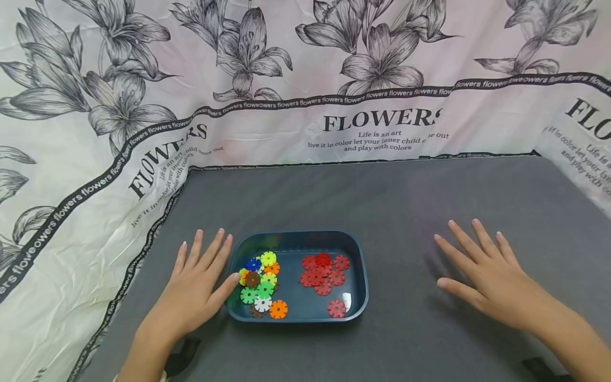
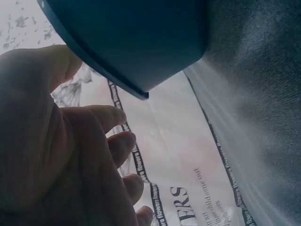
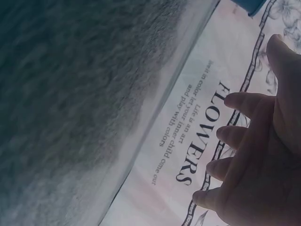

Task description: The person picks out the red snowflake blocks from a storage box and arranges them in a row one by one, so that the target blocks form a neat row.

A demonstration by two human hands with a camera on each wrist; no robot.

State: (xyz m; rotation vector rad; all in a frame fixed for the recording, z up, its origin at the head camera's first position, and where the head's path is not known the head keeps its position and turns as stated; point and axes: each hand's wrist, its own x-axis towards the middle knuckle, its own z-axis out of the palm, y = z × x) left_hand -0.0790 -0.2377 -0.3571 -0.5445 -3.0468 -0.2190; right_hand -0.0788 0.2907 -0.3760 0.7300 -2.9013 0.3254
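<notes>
A dark blue tray sits on the grey table. Red flower-shaped discs lie in its right half, one of them apart near the front corner. In the left half is a pile of mixed discs in yellow, green, orange, blue, brown and white. My left hand is at the tray's left side with fingers spread, the thumb tip right at the rim. In the left wrist view the thumb overlaps the tray's edge. Well to the right of the tray, my right hand has its fingers spread and holds nothing.
The grey tabletop runs back to a white curtain with black flower prints and lettering, which also flanks the left and right sides. A dark strap shows beside the left wrist, and another dark piece beside the right.
</notes>
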